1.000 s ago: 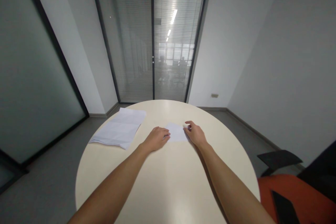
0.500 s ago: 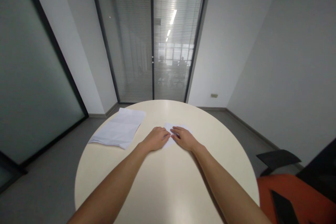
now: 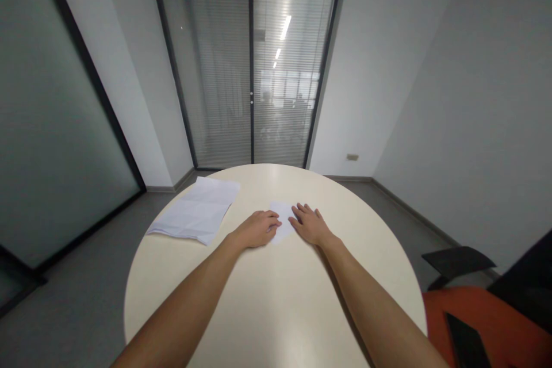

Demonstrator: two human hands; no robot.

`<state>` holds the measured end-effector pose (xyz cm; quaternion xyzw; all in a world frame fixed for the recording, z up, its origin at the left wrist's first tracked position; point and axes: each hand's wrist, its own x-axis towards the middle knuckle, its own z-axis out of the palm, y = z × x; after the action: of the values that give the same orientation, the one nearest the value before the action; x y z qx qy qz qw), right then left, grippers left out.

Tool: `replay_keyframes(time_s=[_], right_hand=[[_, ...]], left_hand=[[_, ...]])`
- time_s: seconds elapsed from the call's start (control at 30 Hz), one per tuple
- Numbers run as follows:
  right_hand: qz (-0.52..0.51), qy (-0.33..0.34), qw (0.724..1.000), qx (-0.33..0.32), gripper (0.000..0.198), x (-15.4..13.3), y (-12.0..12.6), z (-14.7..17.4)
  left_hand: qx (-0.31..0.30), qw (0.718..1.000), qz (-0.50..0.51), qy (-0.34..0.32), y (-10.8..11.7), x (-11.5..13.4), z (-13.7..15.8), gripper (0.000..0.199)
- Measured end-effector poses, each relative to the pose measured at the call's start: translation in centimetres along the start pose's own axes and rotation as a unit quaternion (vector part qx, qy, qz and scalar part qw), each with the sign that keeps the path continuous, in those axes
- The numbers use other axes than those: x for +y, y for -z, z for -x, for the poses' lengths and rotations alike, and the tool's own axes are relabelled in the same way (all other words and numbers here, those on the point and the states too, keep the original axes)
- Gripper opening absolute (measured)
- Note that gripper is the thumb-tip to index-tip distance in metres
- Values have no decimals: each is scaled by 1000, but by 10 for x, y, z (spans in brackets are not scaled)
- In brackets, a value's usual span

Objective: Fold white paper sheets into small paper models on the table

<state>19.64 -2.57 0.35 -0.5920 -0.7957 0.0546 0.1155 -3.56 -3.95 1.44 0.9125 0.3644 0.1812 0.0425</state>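
A small piece of white paper (image 3: 282, 214) lies flat on the round table (image 3: 259, 310), between my two hands and partly covered by them. My left hand (image 3: 260, 229) rests palm down at its left edge, fingers slightly bent and pointing right over the paper. On the paper's right side lies my right hand (image 3: 309, 224), palm down with its fingers spread apart. Neither hand grips anything that I can see. The paper's right part is hidden under the right hand.
Larger creased sheets of white paper (image 3: 196, 210) lie stacked at the table's left side, overlapping near its edge. An orange chair (image 3: 504, 322) with black armrests stands close on the right. Beyond the table are glass panels with blinds (image 3: 207, 69).
My right hand has shifted right, away from the left hand, and its fingers have spread. More of the small paper shows between them. My left hand has barely moved.
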Motion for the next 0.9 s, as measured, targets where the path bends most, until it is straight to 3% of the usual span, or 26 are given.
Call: replay_keyframes(time_s=[0.13, 0.23, 0.6, 0.73, 0.9], right_hand=[[-1, 70, 996, 59, 44, 3, -2, -4], [-30, 137, 988, 65, 41, 5, -6, -8], [-36, 107, 987, 116, 26, 9, 3, -7], [-76, 139, 979, 127, 26, 2, 6, -7], [-110, 206, 969, 81, 27, -4, 7, -5]], left_hand=[[1, 1000, -25, 4, 1, -3, 1, 36], [5, 999, -35, 4, 3, -5, 1, 37], [7, 999, 29, -23, 4, -3, 5, 31], [13, 1000, -21, 8, -2, -9, 4, 34], [19, 997, -63, 42, -6, -16, 4, 38]])
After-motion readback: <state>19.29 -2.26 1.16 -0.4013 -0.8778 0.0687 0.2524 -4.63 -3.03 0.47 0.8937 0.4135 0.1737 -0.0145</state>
